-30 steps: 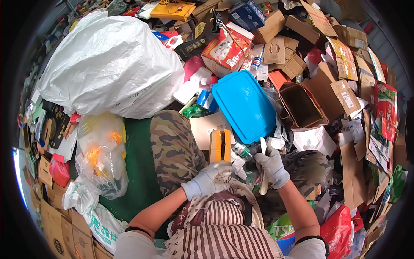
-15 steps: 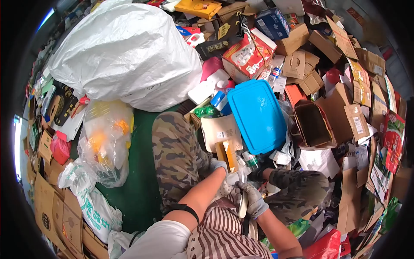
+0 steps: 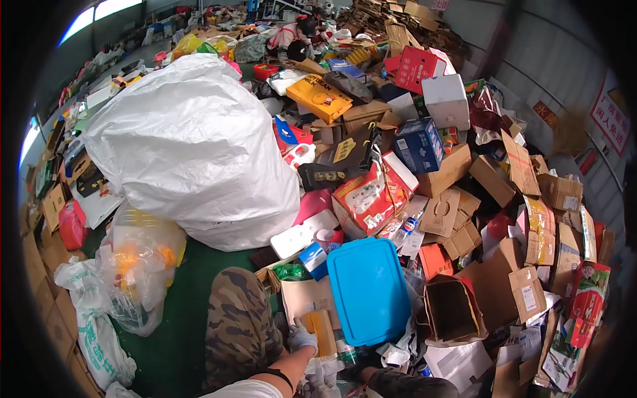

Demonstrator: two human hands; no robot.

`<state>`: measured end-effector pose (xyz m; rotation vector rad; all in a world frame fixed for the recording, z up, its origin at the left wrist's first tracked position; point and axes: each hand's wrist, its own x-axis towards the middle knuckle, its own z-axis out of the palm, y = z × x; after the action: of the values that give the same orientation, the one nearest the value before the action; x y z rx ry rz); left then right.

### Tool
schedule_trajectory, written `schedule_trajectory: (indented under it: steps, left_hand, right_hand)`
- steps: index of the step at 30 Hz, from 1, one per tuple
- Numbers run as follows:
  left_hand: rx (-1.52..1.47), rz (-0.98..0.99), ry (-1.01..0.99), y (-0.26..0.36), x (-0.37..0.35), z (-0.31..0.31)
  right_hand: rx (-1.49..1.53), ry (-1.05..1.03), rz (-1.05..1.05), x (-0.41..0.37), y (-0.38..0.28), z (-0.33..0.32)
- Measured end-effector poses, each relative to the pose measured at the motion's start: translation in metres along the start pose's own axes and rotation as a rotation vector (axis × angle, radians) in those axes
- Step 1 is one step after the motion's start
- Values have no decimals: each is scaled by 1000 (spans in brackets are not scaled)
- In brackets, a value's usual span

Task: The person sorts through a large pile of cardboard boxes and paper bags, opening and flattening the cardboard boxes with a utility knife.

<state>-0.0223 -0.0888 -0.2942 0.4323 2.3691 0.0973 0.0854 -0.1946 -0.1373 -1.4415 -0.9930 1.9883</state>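
Gloved left hand, fingers partly curled, touches a yellow-brown cardboard box, now turned broad side up over flat cardboard; its hold is unclear. Gloved right hand, near the bottom edge, is too obscured to tell finger opening or contents.

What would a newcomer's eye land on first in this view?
Probably the huge white sack, bulging across the left half of the picture. Next, the bright blue lid, lying amid the clutter a little right of center. Then, low in the picture, the gloved left hand at the yellow-brown box, just left of the lid's lower end.
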Motion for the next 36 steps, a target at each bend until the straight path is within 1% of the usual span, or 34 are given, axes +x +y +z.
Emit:
schedule_trajectory:
  steps: [3,4,6,7,8,9,11,12,17,21,24,27,28,29,30,31,32,33,34,35,36]
  left_hand:
    - [-19,85,52,7,3,7]
    - [29,124,10,10,13,21]
    - [187,290,60,11,20,42]
    - [264,374,87,12,18,43]
    - [216,378,29,11,20,39]
    - [154,393,22,8,18,37]
    - [118,422,-33,8,12,17]
    - [112,407,-55,11,5,8]
    - [157,317,-93,23,15,21]
    - [123,277,-166,25,27,20]
    - [113,180,-72,23,40,30]
    - [-135,29,-62,9,49,14]
    - [-361,-199,-95,6,55,17]
    - [-584,-436,-74,3,61,20]
    - [-708,-516,-59,9,51,5]
    - [-829,-596,-39,10,43,-5]
    - [-617,-178,7,9,41,0]
    - [-389,209,138,8,38,4]
    - [-459,362,232,13,28,3]
    - [-434,549,315,17,21,-3]
    - [-356,662,356,23,4,-26]
  right_hand:
    - [-55,-19,-18,3,-8,2]
    - [-69,-23,-25,4,-9,1]
    - [-94,-30,-31,3,-10,2]
    - [-111,-35,-38,2,-8,2]
    - [-120,-38,-37,2,-7,1]
    - [-132,-40,-38,1,-5,0]
    - [-148,-40,-40,0,-4,-1]
    - [-155,-42,-43,0,-4,-1]
    - [-169,-41,-64,-1,-5,3]
    - [99,24,-53,-1,-7,13]
    - [128,22,-139,-4,-14,21]
    - [-190,34,-68,1,0,8]
    - [-143,21,97,2,11,1]
    - [-76,30,169,11,34,-14]
    - [-4,36,239,23,63,-31]
    - [73,38,310,20,57,-23]
    - [160,9,372,14,46,-24]
    - [185,19,207,1,20,-16]
    - [126,17,211,-9,-7,-11]
    - [116,104,141,-9,-12,-11]
    - [141,167,73,-8,-19,-12]
